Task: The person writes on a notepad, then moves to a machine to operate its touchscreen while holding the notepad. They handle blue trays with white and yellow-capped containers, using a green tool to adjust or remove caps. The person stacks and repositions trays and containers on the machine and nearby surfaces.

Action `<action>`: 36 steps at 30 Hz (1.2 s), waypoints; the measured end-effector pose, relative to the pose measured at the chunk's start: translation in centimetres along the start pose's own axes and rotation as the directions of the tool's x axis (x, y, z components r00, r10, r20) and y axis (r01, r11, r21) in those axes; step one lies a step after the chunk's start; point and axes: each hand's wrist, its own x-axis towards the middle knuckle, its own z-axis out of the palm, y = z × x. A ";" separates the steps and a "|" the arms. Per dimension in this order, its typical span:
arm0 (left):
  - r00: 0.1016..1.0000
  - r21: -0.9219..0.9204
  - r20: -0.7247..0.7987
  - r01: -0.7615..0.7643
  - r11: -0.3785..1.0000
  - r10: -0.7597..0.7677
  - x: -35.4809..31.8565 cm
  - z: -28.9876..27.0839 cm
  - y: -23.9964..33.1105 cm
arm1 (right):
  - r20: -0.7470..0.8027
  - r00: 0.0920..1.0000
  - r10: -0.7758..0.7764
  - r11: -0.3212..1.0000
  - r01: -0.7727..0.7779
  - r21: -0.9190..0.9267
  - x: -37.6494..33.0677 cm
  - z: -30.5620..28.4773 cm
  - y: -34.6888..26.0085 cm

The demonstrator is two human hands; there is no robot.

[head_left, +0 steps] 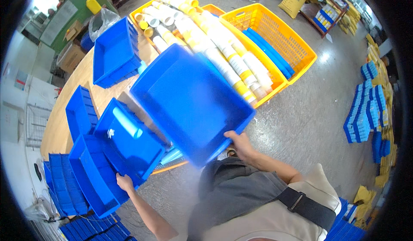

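My right hand (241, 145) is closed on the near right corner of a large, shallow blue plastic bin (189, 103). That bin is tilted in front of me, looks bare inside and is slightly blurred. Lower left, my left hand (125, 183) is closed on the edge of another blue bin (144, 144), where a narrower blue bin (92, 168) meets it. A light blue tube (127, 122) and a small white scrap (111, 133) lie in the bin at my left hand. The raised bin hides part of what stands behind it.
A yellow crate (275, 92) full of white and yellow tubes stands ahead, beside another yellow crate (297, 43). More blue bins (114, 54) rest on the wooden table (60, 112). Stacked blue bins (66, 185) stand at the left, blue-and-white stacks (361, 112) along the right.
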 end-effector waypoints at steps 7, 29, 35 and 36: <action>0.864 -0.582 -0.140 -0.467 0.666 0.483 -9.8 1.5 12.4 | 0.449 0.714 0.536 0.786 -0.229 -0.574 0.4 3.5 1.1; 0.733 -0.872 0.489 0.404 0.276 0.472 -11.5 0.4 38.4 | 0.656 0.726 -0.205 0.447 0.666 -0.598 10.1 2.8 -9.9; 0.299 -0.276 0.718 0.951 -0.138 0.629 -8.2 -3.5 36.6 | 0.600 0.759 -0.253 0.854 0.467 -0.229 15.4 13.0 -11.5; 0.251 -0.104 0.688 0.963 -0.250 0.681 -8.6 -3.9 35.9 | 0.630 0.777 0.021 0.993 0.058 -0.104 16.9 14.9 -11.4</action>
